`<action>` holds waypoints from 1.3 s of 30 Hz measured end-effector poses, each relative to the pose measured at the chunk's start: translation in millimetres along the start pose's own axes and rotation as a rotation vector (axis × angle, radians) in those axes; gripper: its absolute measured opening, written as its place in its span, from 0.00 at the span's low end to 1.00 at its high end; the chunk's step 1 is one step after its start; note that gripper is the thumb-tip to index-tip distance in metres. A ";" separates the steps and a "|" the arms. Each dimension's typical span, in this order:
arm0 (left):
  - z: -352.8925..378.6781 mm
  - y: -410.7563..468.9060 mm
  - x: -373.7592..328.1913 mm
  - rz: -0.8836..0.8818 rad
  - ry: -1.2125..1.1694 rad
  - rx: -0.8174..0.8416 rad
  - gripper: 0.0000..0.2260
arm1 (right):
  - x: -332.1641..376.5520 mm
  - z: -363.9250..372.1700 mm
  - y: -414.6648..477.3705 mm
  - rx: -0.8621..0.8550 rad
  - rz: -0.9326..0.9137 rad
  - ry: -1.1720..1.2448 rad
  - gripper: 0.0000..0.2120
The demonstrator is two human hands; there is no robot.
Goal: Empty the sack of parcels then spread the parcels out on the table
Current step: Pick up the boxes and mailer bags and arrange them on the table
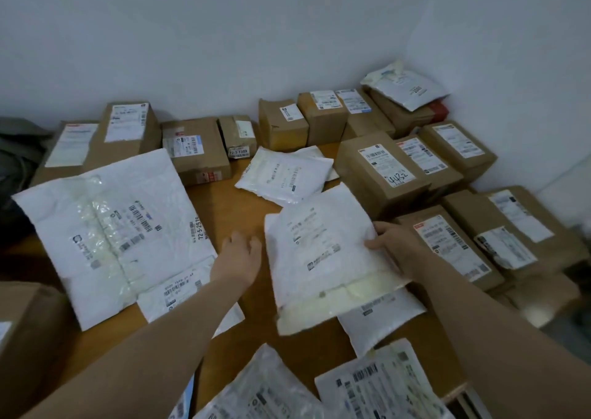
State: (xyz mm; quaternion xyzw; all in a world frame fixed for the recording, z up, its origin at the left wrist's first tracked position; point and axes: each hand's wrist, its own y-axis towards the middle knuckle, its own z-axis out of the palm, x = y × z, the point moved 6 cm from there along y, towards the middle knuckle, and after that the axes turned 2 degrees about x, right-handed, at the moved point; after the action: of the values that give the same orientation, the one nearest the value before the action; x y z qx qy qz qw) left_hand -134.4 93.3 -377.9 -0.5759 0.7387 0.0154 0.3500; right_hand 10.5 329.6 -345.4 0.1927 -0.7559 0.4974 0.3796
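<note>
My right hand (391,246) grips the right edge of a white padded mailer (319,255), thumb on top, holding it slightly tilted over the wooden table (230,207). My left hand (238,258) hovers just left of that mailer with relaxed fingers and holds nothing. A large white mailer (118,233) lies flat at the left. Another white mailer (284,174) lies further back in the middle. More white and clear mailers lie at the front (380,386). No sack is visible.
Several brown cardboard boxes line the back against the wall (192,150) and fill the right side (380,172). A box (25,332) stands at the front left edge. Bare wood shows in the table's middle between the mailers.
</note>
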 end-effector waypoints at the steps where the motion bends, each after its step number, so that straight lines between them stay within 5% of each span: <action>1: 1.6 1.6 0.2 0.007 -0.014 0.018 0.23 | -8.5 9.4 2.6 0.016 0.045 -0.146 0.09; 4: 7.7 5.7 2.6 0.086 0.002 0.106 0.31 | -23.8 42.1 12.0 0.051 0.082 -0.411 0.24; 8: 18.5 12.0 -0.5 0.298 0.328 0.179 0.34 | -5.9 71.4 22.9 -0.040 -0.064 -0.785 0.14; 12: 26.3 19.2 -18.5 0.530 0.574 0.190 0.32 | 30.9 68.5 43.8 -0.203 -0.139 -0.832 0.16; 16: 43.8 34.4 -25.1 0.660 0.699 0.293 0.32 | 60.0 83.1 91.9 -0.188 -0.396 -1.067 0.18; 22: 54.9 50.6 -8.5 0.576 0.669 0.394 0.30 | 79.7 95.4 154.4 -0.262 -0.517 -1.615 0.35; 26: 54.1 57.6 -3.6 0.566 0.650 0.359 0.31 | 74.7 91.7 178.0 -0.052 -0.434 -1.628 0.36; 29: 49.4 60.1 -7.3 0.527 0.592 0.349 0.29 | 88.3 87.6 166.9 0.020 -0.514 -1.518 0.31; 32: 38.5 62.5 -17.3 0.452 0.466 0.311 0.29 | 112.1 74.5 134.0 -0.100 -0.640 -1.320 0.21; 35: 20.3 67.5 -26.7 0.329 0.257 0.160 0.33 | 112.1 74.2 93.2 -0.117 -0.687 -1.406 0.17; 39: -0.3 71.8 -28.2 0.202 0.151 -0.055 0.22 | 81.2 69.3 71.1 0.055 -0.399 -1.547 0.08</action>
State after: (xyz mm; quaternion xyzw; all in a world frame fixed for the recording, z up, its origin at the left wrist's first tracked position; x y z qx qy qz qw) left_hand -193.8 141.1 -389.9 -0.5074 0.8164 0.0274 0.2743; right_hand -115.3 305.0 -341.3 0.6241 -0.7435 0.1641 -0.1755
